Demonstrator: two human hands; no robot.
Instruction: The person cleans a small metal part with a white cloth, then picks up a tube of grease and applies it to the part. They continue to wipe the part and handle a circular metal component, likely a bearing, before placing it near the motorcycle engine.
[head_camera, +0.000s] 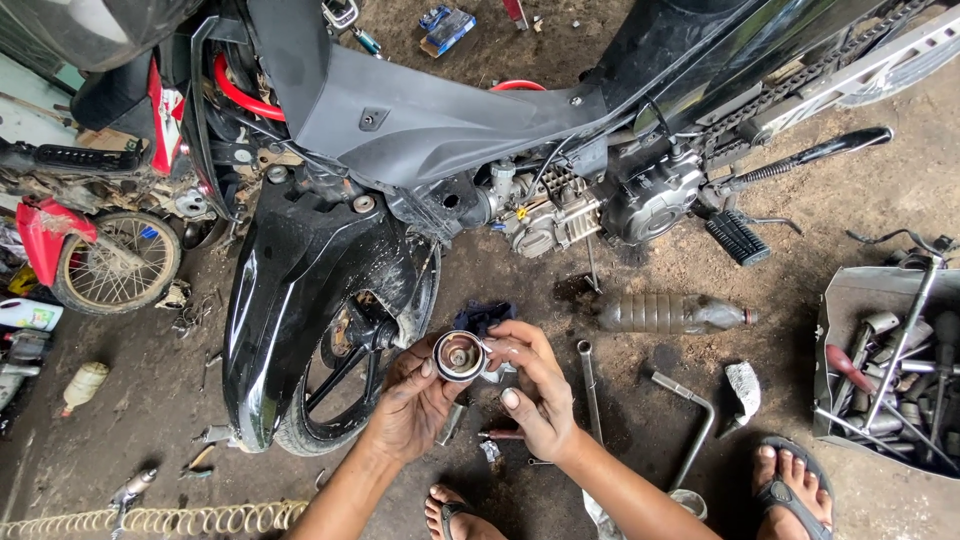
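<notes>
My left hand (412, 400) and my right hand (535, 385) together hold a small round metal part (460, 356), cup-shaped with a hub in its middle, over the dirt floor. The left fingers grip its left rim; the right fingertips pinch its right side. A dark blue rag (482, 316) lies just behind it. Directly ahead stands a black motorcycle (420, 120) with its engine (560, 205) exposed and its front wheel (345, 370) close to my left hand.
A long wrench (590, 385), a bent socket wrench (695, 425) and a plastic bottle (675, 313) lie on the ground to the right. A metal box of tools (885, 365) sits far right. My sandalled feet (795, 490) are at the bottom. A red small-wheeled bike (100, 250) stands at the left.
</notes>
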